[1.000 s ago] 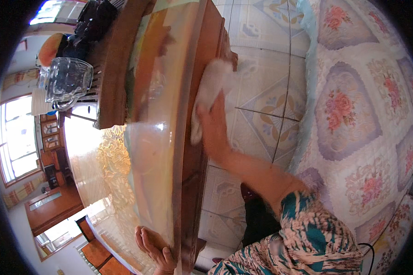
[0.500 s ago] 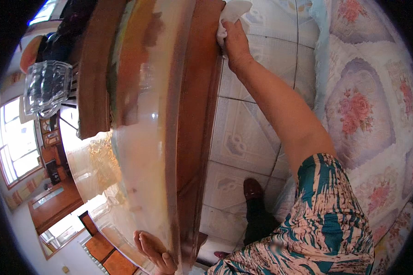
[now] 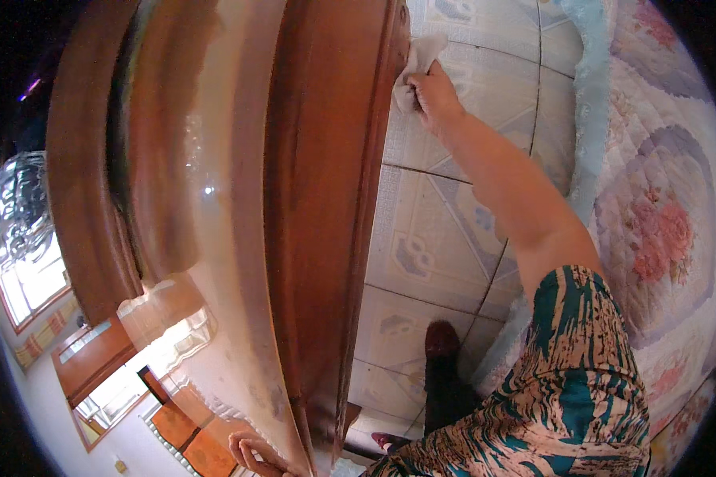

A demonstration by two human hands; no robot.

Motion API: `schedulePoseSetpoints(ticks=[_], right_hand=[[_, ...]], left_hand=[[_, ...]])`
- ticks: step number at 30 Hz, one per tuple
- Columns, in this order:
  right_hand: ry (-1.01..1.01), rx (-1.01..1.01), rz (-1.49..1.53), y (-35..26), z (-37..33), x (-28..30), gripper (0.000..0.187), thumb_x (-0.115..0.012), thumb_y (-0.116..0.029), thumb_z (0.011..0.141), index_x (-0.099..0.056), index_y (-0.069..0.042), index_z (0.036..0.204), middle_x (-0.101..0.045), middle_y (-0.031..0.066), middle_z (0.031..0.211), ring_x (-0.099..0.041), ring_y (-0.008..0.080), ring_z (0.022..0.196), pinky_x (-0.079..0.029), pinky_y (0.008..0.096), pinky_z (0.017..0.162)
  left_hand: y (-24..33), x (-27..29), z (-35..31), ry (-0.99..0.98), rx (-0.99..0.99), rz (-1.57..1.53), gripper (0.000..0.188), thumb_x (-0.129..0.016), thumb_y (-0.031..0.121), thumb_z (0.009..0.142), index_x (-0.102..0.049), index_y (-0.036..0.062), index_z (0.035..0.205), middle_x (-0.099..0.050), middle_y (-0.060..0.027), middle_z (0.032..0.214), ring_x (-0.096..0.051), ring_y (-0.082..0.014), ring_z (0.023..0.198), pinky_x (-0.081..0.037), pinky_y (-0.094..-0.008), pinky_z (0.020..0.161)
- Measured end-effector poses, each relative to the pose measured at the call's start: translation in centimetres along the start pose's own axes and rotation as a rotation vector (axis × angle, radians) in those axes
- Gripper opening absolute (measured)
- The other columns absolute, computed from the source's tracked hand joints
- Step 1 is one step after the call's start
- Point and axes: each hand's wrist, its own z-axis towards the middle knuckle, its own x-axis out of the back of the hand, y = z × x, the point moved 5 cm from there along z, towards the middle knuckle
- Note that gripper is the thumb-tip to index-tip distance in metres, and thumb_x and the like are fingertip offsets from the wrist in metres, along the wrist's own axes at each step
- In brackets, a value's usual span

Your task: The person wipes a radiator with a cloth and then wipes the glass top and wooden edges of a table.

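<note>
Your left hand [image 3: 256, 455] is low down at the bottom edge of the picture. It rests on the near end of the shiny brown wooden tabletop [image 3: 215, 199] with its fingers spread and holding nothing. The tabletop runs long and glossy up the middle, and it mirrors windows. Your right arm is stretched far out and nearly straight, over the pale patterned floor tiles [image 3: 422, 238]. Your right hand [image 3: 433, 95] is squeezed tight on a small white crumpled cloth [image 3: 418, 60], pressed against the far right edge of the tabletop. Further right lies a quilted bed cover with pink flowers [image 3: 652, 222].
</note>
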Motion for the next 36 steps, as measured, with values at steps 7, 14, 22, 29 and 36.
schedulePoseSetpoints(ticks=[7, 14, 22, 29, 36], right_hand=[[0.017, 0.033, 0.249, 0.3, 0.2, -0.3, 0.048, -0.046, 0.005, 0.082, -0.045, -0.010, 0.128, -0.058, 0.0039, 0.099, -0.055, 0.0144, 0.082, -0.048, 0.0287, 0.065], [-0.017, 0.468, -0.255, -4.5, -3.4, -2.0, 0.049, -0.039, 0.002, 0.085, -0.048, -0.009, 0.132, -0.059, 0.0107, 0.111, -0.057, 0.0189, 0.092, -0.047, 0.0319, 0.070], [0.025, 0.119, -0.413, -1.5, 3.6, -0.1, 0.052, -0.054, -0.030, 0.095, -0.039, -0.016, 0.144, -0.043, 0.0181, 0.142, -0.042, 0.0294, 0.131, -0.031, 0.0322, 0.110], [0.080, 0.105, -0.052, 2.7, 0.6, 1.8, 0.058, -0.034, 0.010, 0.080, -0.046, -0.007, 0.134, -0.062, 0.0101, 0.104, -0.059, 0.0163, 0.082, -0.048, 0.0303, 0.060], [0.168, 0.455, -0.389, 2.2, -10.2, 0.9, 0.057, -0.039, 0.009, 0.080, -0.046, -0.004, 0.136, -0.061, 0.0117, 0.115, -0.058, 0.0192, 0.098, -0.047, 0.0275, 0.081]], left_hand=[[-1.3, -1.5, -1.0, -0.018, 0.031, 0.068, 0.069, -0.035, 0.055, 0.096, -0.031, 0.0014, 0.141, -0.032, -0.0152, 0.142, -0.031, -0.0301, 0.131, -0.025, -0.0482, 0.107], [-2.1, -2.2, -1.3, -0.014, 0.036, 0.097, 0.072, -0.031, 0.056, 0.096, -0.027, 0.0014, 0.142, -0.028, -0.0172, 0.145, -0.027, -0.0325, 0.134, -0.021, -0.0496, 0.109], [-2.2, -2.5, -1.5, -0.025, 0.045, 0.125, 0.074, -0.028, 0.057, 0.095, -0.022, 0.0015, 0.144, -0.023, -0.0196, 0.148, -0.022, -0.0352, 0.137, -0.017, -0.0511, 0.111], [-1.6, -2.8, -2.3, -0.062, 0.079, 0.123, 0.076, -0.025, 0.059, 0.095, -0.019, 0.0025, 0.146, -0.019, -0.0214, 0.150, -0.018, -0.0370, 0.140, -0.013, -0.0525, 0.113], [-0.7, -4.9, 0.0, -0.031, -0.018, -0.058, 0.078, -0.025, 0.060, 0.093, -0.018, 0.0018, 0.146, -0.020, -0.0226, 0.148, -0.018, -0.0380, 0.138, -0.013, -0.0533, 0.112]])
